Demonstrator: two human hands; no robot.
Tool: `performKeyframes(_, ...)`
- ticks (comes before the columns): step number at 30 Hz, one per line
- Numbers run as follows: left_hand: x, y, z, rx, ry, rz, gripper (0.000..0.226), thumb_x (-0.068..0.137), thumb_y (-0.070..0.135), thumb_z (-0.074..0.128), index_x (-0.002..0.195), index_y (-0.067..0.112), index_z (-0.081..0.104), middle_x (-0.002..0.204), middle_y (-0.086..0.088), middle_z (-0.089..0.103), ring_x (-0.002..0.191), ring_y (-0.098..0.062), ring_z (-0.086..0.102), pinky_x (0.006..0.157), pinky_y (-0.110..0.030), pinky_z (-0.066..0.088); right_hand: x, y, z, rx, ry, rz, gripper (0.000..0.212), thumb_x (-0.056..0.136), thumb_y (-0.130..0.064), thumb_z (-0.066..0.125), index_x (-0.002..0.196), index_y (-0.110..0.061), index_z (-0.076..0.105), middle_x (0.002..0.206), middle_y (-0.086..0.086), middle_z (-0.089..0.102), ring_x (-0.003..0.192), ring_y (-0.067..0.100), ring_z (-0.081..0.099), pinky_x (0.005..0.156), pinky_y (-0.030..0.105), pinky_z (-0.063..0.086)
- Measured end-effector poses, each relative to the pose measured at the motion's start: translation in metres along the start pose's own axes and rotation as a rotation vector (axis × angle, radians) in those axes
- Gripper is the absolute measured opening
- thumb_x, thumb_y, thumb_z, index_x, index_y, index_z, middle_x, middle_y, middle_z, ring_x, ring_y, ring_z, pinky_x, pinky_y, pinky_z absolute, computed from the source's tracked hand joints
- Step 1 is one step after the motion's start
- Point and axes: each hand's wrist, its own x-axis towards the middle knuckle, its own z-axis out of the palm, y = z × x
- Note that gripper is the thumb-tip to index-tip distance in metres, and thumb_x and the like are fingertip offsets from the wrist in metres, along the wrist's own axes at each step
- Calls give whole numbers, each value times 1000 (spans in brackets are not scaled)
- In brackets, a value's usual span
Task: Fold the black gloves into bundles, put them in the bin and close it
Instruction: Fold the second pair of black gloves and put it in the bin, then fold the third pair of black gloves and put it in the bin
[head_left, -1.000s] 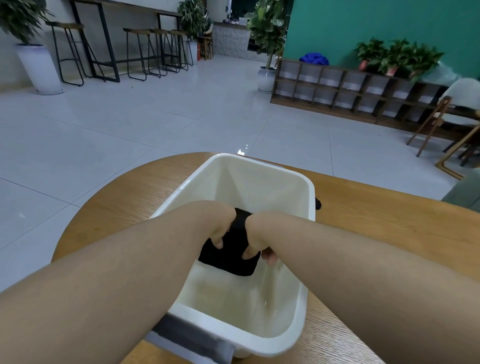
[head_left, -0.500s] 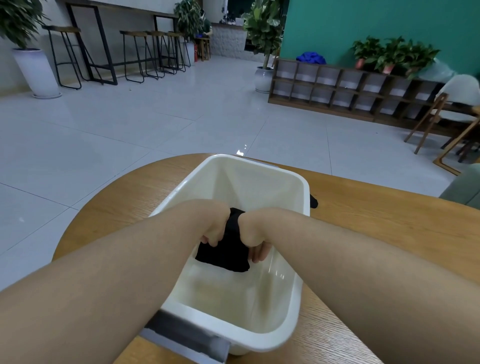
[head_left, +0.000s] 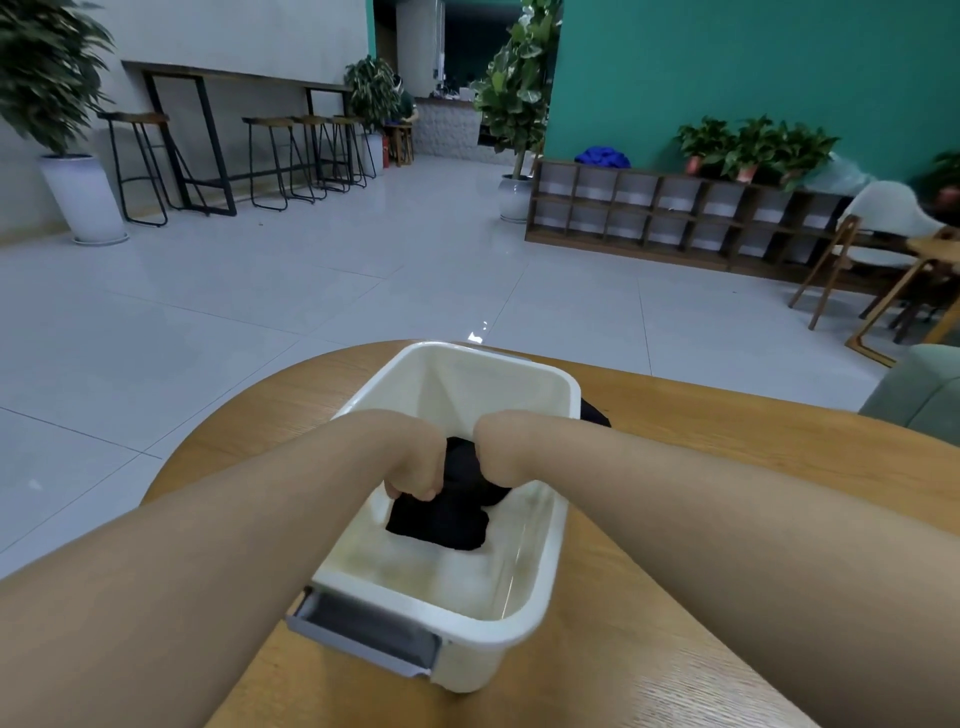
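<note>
The bin (head_left: 545, 566) looks like smooth, glossy cream plastic, with a matt grey handle (head_left: 363, 636) at its near end; the black glove bundle (head_left: 447, 514) inside is soft matt cloth; the table (head_left: 727, 447) is grained wood

Black glove bundle (head_left: 441, 512) inside cream-white bin (head_left: 540, 582). Grey handle (head_left: 363, 631) at bin's near end. Light wood-grain table (head_left: 727, 441). Pale grey floor tiles (head_left: 260, 322). Teal wall (head_left: 753, 67). Blue cloth (head_left: 602, 156) on brown shelf (head_left: 675, 218).

Wooden table (head_left: 727, 447) up front, bar stools (head_left: 270, 161) far left, cubby shelf (head_left: 675, 213) with potted plants (head_left: 753, 148) against the teal wall (head_left: 727, 67).
</note>
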Motion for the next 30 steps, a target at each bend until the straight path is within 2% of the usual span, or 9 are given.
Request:
performKeyframes(2, -10, 8, -2, -21, 97, -5, 28, 88, 12, 44, 102, -4, 62, 89, -20, 66, 66, -19, 45, 60, -26, 38, -11, 5, 0, 97, 113, -33, 25, 90, -4, 41, 106, -2, 61, 98, 10, 62, 92, 28, 58, 80, 33, 50)
performKeyframes(4, -22, 19, -4, -61, 224, 2, 21, 88, 9, 42, 72, 0, 52, 64, -9, 48, 56, -18, 37, 51, -25, 29, -27, 12, 3, 193, 221, -41, 37, 89, -4, 39, 122, -6, 57, 119, 13, 61, 106, 30, 58, 91, 38, 50)
performKeyframes(8, -42, 47, -7, -145, 489, 83, 32, 89, 14, 42, 58, 18, 43, 58, 1, 45, 55, -16, 41, 52, -26, 32, -59, 32, 13, 303, 421, -40, 41, 90, -8, 41, 128, -16, 51, 129, 6, 55, 104, 27, 59, 75, 31, 47)
performKeyframes(11, -57, 74, -6, -131, 667, 127, 28, 91, 15, 38, 69, 17, 55, 61, 2, 48, 60, -19, 47, 55, -28, 36, -85, 49, 21, 363, 532, -24, 38, 88, -10, 40, 122, -16, 55, 124, 6, 58, 104, 26, 58, 77, 34, 49)
performKeyframes(16, -77, 122, -1, -207, 870, 269, 20, 86, 17, 43, 80, 8, 60, 77, -6, 60, 75, -27, 57, 66, -35, 49, -127, 77, 35, 377, 631, 18, 21, 88, -11, 40, 93, -8, 60, 93, 7, 64, 86, 27, 58, 71, 40, 50)
performKeyframes(21, -70, 169, 14, -225, 906, 345, 10, 84, 16, 46, 86, 9, 52, 99, -9, 57, 88, -25, 53, 77, -41, 49, -150, 108, 60, 414, 700, 73, 19, 88, -13, 43, 95, -8, 60, 100, 8, 67, 92, 29, 60, 76, 40, 50)
performKeyframes(23, -62, 187, 29, -204, 925, 383, 20, 84, 16, 46, 102, 10, 53, 109, -8, 54, 102, -26, 51, 82, -41, 48, -156, 119, 73, 451, 720, 96, 19, 88, -11, 44, 96, -10, 61, 105, 7, 68, 96, 27, 60, 78, 38, 50)
performKeyframes(26, -48, 212, 57, -169, 962, 374, 29, 88, 18, 45, 116, 12, 46, 116, -6, 49, 104, -25, 48, 75, -34, 42, -160, 138, 100, 511, 713, 141, 19, 88, -9, 42, 93, -12, 60, 105, 5, 67, 96, 26, 61, 79, 39, 51)
performKeyframes(30, -19, 229, 90, -207, 1001, 397, 40, 91, 21, 43, 130, 17, 39, 133, -1, 43, 120, -22, 43, 91, -34, 39, -162, 160, 135, 576, 694, 193, 33, 95, -15, 39, 122, -15, 57, 127, 1, 60, 115, 18, 56, 95, 29, 45)
